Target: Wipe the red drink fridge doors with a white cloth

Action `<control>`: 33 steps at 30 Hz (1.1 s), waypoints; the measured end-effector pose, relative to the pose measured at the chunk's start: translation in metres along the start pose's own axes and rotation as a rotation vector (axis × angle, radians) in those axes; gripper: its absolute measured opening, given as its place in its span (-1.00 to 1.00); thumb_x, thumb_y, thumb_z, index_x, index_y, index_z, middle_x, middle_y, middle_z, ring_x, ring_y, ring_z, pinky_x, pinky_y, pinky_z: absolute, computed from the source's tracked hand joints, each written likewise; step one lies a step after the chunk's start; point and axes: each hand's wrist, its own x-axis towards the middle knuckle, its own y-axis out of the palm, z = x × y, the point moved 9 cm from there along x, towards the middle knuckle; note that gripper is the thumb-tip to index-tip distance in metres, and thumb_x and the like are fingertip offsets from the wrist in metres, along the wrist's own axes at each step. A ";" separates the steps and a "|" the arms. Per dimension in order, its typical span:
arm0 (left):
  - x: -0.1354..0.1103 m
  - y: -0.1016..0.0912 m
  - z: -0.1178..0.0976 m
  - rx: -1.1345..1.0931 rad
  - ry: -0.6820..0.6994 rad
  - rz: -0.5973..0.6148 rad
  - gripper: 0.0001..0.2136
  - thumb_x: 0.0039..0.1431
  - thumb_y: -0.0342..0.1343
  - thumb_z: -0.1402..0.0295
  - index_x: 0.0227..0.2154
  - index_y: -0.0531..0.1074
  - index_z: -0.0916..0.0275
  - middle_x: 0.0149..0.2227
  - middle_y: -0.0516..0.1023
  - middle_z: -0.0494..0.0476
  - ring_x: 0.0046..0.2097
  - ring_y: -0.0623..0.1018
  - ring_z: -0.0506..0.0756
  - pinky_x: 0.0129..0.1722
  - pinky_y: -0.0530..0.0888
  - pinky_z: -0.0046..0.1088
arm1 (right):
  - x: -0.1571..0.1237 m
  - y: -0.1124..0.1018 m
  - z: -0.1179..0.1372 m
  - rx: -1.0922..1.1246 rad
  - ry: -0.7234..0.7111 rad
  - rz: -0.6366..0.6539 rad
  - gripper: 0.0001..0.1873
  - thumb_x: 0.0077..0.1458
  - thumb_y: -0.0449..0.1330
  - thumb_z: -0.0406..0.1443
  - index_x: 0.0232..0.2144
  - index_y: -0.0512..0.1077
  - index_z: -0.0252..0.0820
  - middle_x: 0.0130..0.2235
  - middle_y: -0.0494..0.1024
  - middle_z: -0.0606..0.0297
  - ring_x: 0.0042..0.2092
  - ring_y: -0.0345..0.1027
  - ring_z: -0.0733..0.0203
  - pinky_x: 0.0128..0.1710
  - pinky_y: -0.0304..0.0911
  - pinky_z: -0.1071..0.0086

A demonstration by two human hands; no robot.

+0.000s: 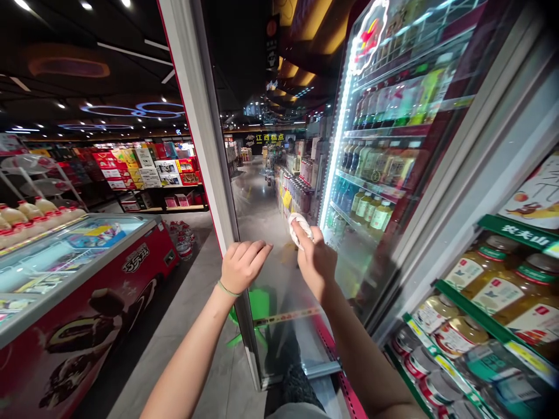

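A glass fridge door [279, 317] stands swung out in front of me, its pale metal frame [198, 110] running down the left side. My left hand [245, 265], with a thin green band at the wrist, is closed round the frame at about mid height. A crumpled white cloth [301, 230] is bunched in the fingers of my right hand [318, 259], against the glass. The palm side of both hands is hidden. Lit bottle shelves [375, 186] show in the glass, seemingly as a reflection.
At left stands a red chest freezer [144, 279] with milky bottles [41, 212] on top. Fridge shelves [502, 279] full of bottles and jars rise close on the right. A green stool [259, 305] shows low through the glass. Boxed goods [148, 166] fill shelving farther back.
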 end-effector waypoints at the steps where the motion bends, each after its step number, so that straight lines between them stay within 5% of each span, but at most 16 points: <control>1: 0.000 -0.001 -0.001 -0.004 -0.001 0.001 -0.82 0.30 0.19 0.49 -0.10 0.55 0.15 -0.23 0.70 0.03 -0.27 0.55 0.05 -0.22 0.30 -0.32 | -0.001 -0.001 -0.001 -0.009 0.015 -0.009 -0.42 0.26 0.10 -0.41 0.26 0.43 0.18 -0.01 0.54 0.18 -0.34 0.42 0.27 -0.36 0.20 0.41; 6: -0.001 -0.004 -0.004 -0.016 -0.005 0.017 -0.80 0.29 0.19 0.48 -0.07 0.54 0.15 -0.22 0.70 0.03 -0.26 0.56 0.04 -0.22 0.30 -0.31 | -0.001 -0.006 0.010 0.031 -0.078 0.027 -0.42 0.26 0.08 -0.43 0.23 0.46 0.17 -0.06 0.55 0.20 -0.35 0.41 0.27 -0.36 0.18 0.39; 11: -0.001 -0.011 -0.006 -0.058 -0.015 -0.011 -0.79 0.29 0.20 0.47 -0.05 0.52 0.12 -0.23 0.69 0.02 -0.26 0.58 0.04 -0.23 0.32 -0.31 | 0.003 -0.014 0.002 -0.009 0.037 0.081 -0.42 0.27 0.08 -0.41 0.23 0.46 0.21 -0.06 0.54 0.20 -0.39 0.37 0.28 -0.38 0.14 0.39; 15: -0.002 -0.017 -0.006 -0.095 -0.017 -0.061 -0.78 0.27 0.20 0.51 -0.06 0.52 0.15 -0.23 0.68 0.06 -0.24 0.58 0.06 -0.20 0.39 -0.33 | 0.003 -0.016 0.018 0.022 -0.137 0.094 -0.42 0.27 0.07 -0.42 0.24 0.45 0.20 -0.09 0.55 0.21 -0.40 0.37 0.30 -0.38 0.13 0.38; 18: -0.004 -0.024 -0.003 -0.130 -0.041 -0.127 -0.79 0.26 0.20 0.53 -0.09 0.54 0.16 -0.24 0.67 0.09 -0.21 0.58 0.07 -0.18 0.44 -0.35 | 0.005 -0.020 0.016 0.012 -0.135 0.061 -0.41 0.28 0.06 -0.41 0.27 0.42 0.19 -0.07 0.55 0.21 -0.43 0.34 0.31 -0.40 0.11 0.36; 33: -0.022 -0.042 0.025 -0.158 -0.383 -0.357 -0.69 0.24 0.13 0.55 -0.07 0.57 0.03 -0.17 0.55 0.12 -0.07 0.54 0.12 -0.02 0.46 -0.23 | -0.003 -0.024 0.045 0.090 -0.255 0.024 -0.36 0.21 0.06 -0.47 0.23 0.46 0.17 -0.16 0.50 0.26 -0.45 0.23 0.36 -0.42 0.09 0.43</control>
